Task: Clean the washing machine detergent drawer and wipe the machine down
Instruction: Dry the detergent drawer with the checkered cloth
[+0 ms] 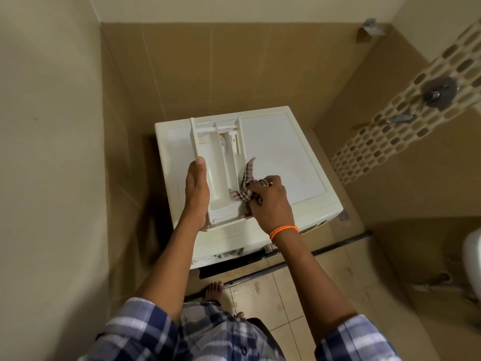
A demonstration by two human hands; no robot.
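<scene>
A tan-tiled bathroom corner closes in around a white washing machine, seen from the head view looking straight down, with a shower valve on the patterned wall to the right and a floor drain just beyond the machine's right front corner. The detergent drawer is out of its slot and lies lengthwise on the machine's top, toward its left edge, so the lid serves as a steady support while the open compartments face up for cleaning. The left hand grips the drawer's left wall, thumb along the rim, apparently to keep it from sliding under the rubbing. The right hand, wearing an orange wristband, clutches a bunched checked cloth pressed against the drawer's right wall near the front end, one loose corner of it sticking up. The step in hand looks like wiping the drawer; the machine's own surfaces appear yet to be wiped. A bare foot stands on the floor tiles before the machine.
</scene>
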